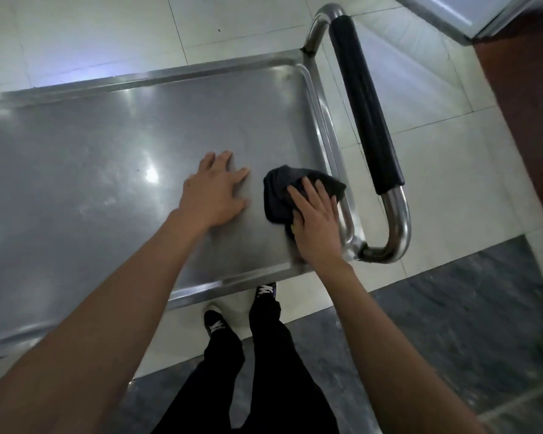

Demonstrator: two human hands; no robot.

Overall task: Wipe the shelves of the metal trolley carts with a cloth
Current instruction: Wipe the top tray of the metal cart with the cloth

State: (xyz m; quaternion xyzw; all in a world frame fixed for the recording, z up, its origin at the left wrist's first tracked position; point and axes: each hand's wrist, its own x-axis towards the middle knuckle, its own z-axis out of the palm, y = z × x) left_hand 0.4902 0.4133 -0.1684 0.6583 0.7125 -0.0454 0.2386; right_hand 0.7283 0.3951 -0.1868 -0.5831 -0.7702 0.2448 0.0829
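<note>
Wiping the top shelf (107, 145), I pressed the dark cloth (279, 195) flat under my right hand (314, 227) near the handle (364, 98). My left hand (215, 195) lay spread beside it. Next I probably needed to rub toward the middle.

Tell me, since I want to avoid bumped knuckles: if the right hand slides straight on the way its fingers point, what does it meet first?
Probably the shelf's raised rim, though the fingers point nearly along it.

- One head-worn view looks steeply down, close over the trolley's top shelf (107, 158).
- It faces forward past the right hand (315, 222) pressing the cloth (279, 189); the handle (362, 101) lies just beyond that grip.
</note>
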